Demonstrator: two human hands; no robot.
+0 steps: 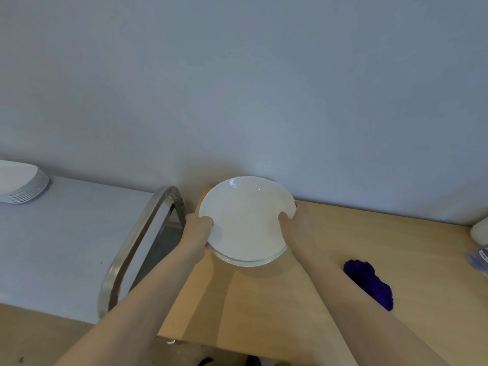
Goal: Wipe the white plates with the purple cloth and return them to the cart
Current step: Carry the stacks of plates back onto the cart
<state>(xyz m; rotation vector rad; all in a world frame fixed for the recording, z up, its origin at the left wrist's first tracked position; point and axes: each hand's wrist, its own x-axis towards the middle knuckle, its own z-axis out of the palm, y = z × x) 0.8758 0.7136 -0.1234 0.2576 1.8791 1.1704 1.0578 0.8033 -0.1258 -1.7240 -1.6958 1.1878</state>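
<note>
Plate: white plate (247, 220) sat between the two hands, face up and tilted slightly; a second rim showed just under its near edge, so it may have been two stacked.
Left grip: left hand (199, 228) was closed on the plate's left rim, thumb over the top, fingers hidden beneath.
Right grip: right hand (293, 223) was closed on the right rim the same way, thumb on top.
Handling: judged stiff, glazed and slippery, breakable if dropped, moderately heavy; opposite rims looked the safest hold.
Below the fingers: wooden table (330, 260); whether the plate touched it could not be told.
Right of the right fingers: purple cloth (369, 283) lay bunched on the table, apart from the hand.
Left of the left fingers: cart (66, 247) with a metal handle (137, 244) close by.
Far left: stack of plates (21, 183) rested on the cart, well apart from both hands.
</note>
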